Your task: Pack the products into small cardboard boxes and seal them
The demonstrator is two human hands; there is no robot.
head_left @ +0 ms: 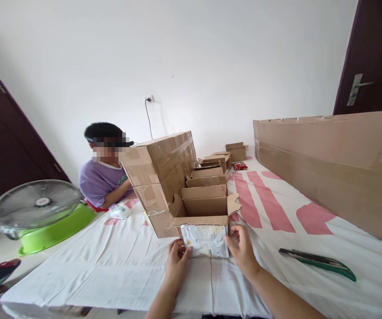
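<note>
Room of a home, as suggested by white wall [211,57], dark doors [380,48], fan [21,206], socket [151,98] with plugged-in cord [149,119], cloth-covered counter [111,272] lined with cartons [207,205]

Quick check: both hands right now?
Left hand: closed, holding the packet by its left edge.
Right hand: closed, holding the packet by its right edge.

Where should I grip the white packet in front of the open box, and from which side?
Best pinch the white packet by its short edges, coming from both sides: left hand on one, right hand on the other, thumbs in front. It looks flat and wider than tall, and the open box is right behind it, so the sides seem easier to reach.
</note>
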